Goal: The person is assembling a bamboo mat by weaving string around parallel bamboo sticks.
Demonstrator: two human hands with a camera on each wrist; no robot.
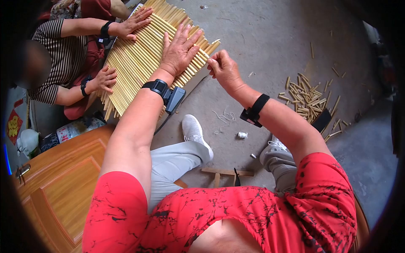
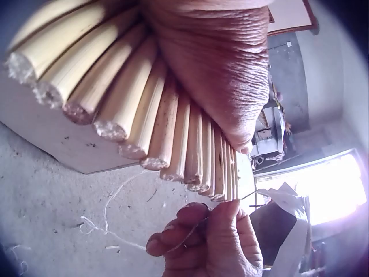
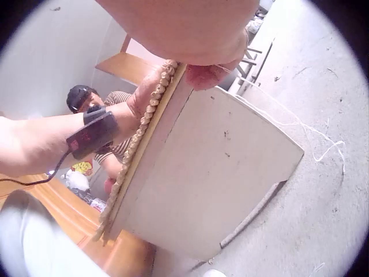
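Note:
My left hand (image 1: 179,52) lies flat, fingers spread, on a row of straw-coloured stalks (image 1: 137,69) packed side by side. Just off the row's right edge, my right hand (image 1: 224,71) pinches a thin white string (image 3: 300,122) between thumb and curled fingers. In the left wrist view the string runs up from the pinching fingertips (image 2: 229,209) to the cut stalk ends (image 2: 112,128), and its loose tail hangs toward the floor. The left palm presses down close behind those ends.
Another person's hands (image 1: 135,25) rest on the far side of the stalks. The stalks lie on a pale box-like stand (image 3: 213,167). Short stalk pieces (image 1: 310,99) are heaped on the floor at right. A white spool-like roll (image 1: 242,135) lies near my feet; a wooden door panel (image 1: 71,181) is at left.

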